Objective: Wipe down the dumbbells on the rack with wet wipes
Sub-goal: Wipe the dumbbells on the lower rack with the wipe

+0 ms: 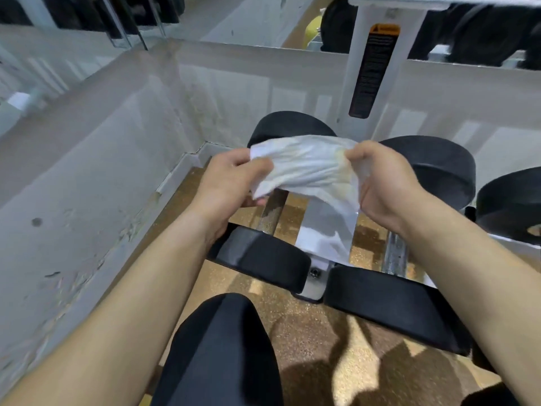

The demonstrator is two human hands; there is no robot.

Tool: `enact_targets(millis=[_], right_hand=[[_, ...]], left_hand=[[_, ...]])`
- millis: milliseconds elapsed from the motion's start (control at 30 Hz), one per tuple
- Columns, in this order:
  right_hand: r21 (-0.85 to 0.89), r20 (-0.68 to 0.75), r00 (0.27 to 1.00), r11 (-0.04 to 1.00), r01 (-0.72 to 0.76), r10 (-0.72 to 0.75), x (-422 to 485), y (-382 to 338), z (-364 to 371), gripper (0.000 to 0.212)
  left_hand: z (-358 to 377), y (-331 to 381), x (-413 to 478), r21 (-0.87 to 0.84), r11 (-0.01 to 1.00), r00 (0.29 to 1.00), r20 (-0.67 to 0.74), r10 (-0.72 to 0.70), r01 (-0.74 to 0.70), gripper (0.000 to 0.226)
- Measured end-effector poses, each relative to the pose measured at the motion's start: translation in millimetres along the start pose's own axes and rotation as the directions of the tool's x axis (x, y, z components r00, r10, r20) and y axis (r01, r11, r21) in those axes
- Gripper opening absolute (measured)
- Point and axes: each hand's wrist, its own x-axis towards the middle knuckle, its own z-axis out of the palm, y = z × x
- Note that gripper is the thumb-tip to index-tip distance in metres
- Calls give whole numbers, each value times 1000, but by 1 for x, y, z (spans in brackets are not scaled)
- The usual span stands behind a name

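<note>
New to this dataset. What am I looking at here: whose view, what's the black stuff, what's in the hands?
No robot here: a person wears one wide-angle camera on the head, so you look forward and down at their own bare arms. The left hand and right hand each have a grip on one end of a white wet wipe, stretching it out between them above the rack. The black discs are dumbbell ends: the nearest dumbbell lies on the white rack with its metal handle running away from you, and a second dumbbell lies to its right. The wipe is not touching either yet. The dark shape at the bottom looks like the person's knee.
</note>
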Motion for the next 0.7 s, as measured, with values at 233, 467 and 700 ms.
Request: enact_targets(millis=[233,467,700], right_hand=[[20,135,981,989,-144,140,-2,-2,4,20],[-231,-99,926,897,-376,363,12,14,-12,26],[-31,-104,862,865,-501,496,35,55,39,33]], left_hand=[[15,-7,6,455,878,988,34,151,-150,15],[-1,-28,8,396,918,927,-335,167,-23,18],[1,-31,12,432,902,933,-320,166,-12,23]])
